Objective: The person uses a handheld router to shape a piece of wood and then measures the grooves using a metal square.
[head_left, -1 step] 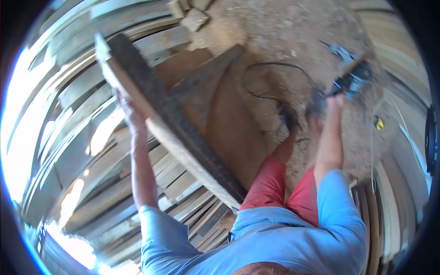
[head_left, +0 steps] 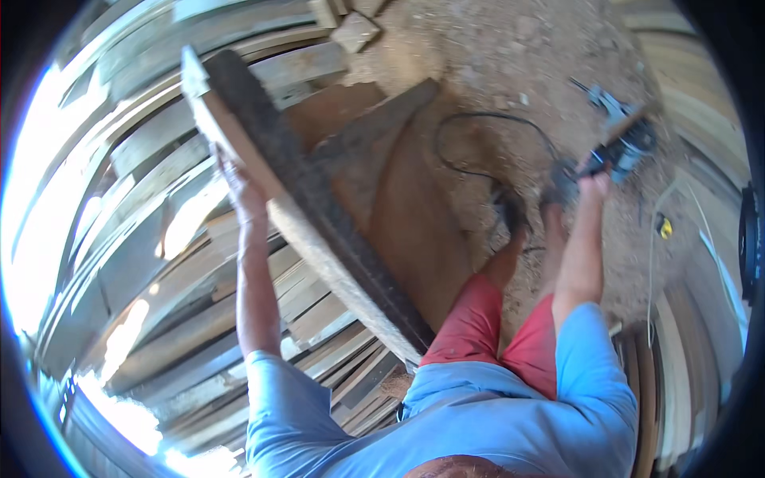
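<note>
My left hand (head_left: 249, 191) is at the pale side of a long, thick wooden beam (head_left: 319, 255), its fingers closed at the edge. The beam slants from the upper left to beside my left thigh, with one dark face and one light face. To the right, my right hand (head_left: 595, 183) is closed around the black handle of a corded power tool (head_left: 631, 147). The tool has a blue-grey body and a thin rod at one end; blur hides its exact kind. A brown strip crosses its top. Its dark cord (head_left: 502, 114) loops toward my feet.
Stacked boards (head_left: 191, 319) fill the left side. Brown panels and a dark curved piece (head_left: 382, 119) lie beyond the beam. Wood offcuts (head_left: 355, 32) sit at the top. A small yellow object (head_left: 664, 227) lies on the dirt floor (head_left: 510, 48), near more boards (head_left: 677, 358) at the right.
The whole view has shifted a little, so things appear slightly farther right. Both hands keep the same hold on the beam and the power tool.
</note>
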A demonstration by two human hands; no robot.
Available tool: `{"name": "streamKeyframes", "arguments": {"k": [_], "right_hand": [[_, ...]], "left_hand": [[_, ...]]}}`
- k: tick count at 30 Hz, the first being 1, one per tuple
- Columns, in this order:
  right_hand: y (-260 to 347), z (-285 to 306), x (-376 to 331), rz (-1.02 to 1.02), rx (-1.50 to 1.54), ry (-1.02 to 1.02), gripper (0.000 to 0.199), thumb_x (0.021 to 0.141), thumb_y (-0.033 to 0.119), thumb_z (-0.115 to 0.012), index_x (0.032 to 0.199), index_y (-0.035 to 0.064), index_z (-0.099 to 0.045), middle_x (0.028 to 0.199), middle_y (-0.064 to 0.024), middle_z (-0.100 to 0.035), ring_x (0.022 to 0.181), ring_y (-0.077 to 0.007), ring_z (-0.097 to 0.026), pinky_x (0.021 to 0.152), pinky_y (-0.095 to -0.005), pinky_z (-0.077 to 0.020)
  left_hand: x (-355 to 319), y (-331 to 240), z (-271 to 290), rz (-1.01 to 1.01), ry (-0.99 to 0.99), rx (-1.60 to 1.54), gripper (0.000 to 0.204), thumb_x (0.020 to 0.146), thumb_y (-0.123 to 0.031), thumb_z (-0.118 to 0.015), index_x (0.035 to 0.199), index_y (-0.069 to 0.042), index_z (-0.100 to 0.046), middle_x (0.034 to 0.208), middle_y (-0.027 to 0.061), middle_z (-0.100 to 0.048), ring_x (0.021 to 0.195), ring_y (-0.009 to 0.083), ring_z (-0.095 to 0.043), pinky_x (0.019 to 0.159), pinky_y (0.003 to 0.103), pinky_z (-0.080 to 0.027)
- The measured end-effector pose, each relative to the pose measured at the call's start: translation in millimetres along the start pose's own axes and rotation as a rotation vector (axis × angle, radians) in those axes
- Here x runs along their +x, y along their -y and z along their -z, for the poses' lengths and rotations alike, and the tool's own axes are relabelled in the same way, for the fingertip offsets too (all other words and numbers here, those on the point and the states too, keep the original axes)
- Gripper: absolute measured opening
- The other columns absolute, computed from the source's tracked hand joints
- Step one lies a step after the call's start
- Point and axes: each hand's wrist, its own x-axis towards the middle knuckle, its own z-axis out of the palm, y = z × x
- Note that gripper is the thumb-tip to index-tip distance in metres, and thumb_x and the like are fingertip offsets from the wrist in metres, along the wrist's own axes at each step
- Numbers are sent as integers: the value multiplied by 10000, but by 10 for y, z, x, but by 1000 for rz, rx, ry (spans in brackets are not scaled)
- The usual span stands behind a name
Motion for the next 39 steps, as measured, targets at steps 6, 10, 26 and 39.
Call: {"name": "streamKeyframes", "arguments": {"k": [6,10,26,39], "right_hand": [[752,231,390,-27,-105,224,178,932,253,-574,948,100,-663,887,-44,-707,774,-222,-671,712,-397,-539],[488,-488,-468,131,-408,-105,185,971,260,-562,947,101,-654,857,-52,-688,770,-210,-658,692,-377,-534],[-1393,-974,-3476,-45,-862,397,158,882,46,-661,991,105,-565,749,-22,-559,629,-143,-568,632,-331,-531],[-2370,-1701,-6301,343,-1380,1042,538,895,72,-642,1395,22,-451,793,-39,-584,709,-112,-587,695,-314,-527]], "left_hand": [[10,5,-47,119,-29,-245,527,1055,-178,-307,1558,-23,-278,1581,224,-301,1445,345,-321,1190,406,-249],[-153,23,21,71,-94,-68,525,1039,-160,-330,1542,-11,-306,1537,254,-351,1421,399,-338,1186,442,-249],[-124,-208,16,197,-123,-49,553,1016,-203,-392,1562,-148,-330,1201,335,-514,1093,468,-476,1003,534,-344],[-92,-119,-59,251,-185,-29,573,986,-293,-493,1545,-261,-371,1115,231,-488,1027,387,-492,925,495,-397]]}}
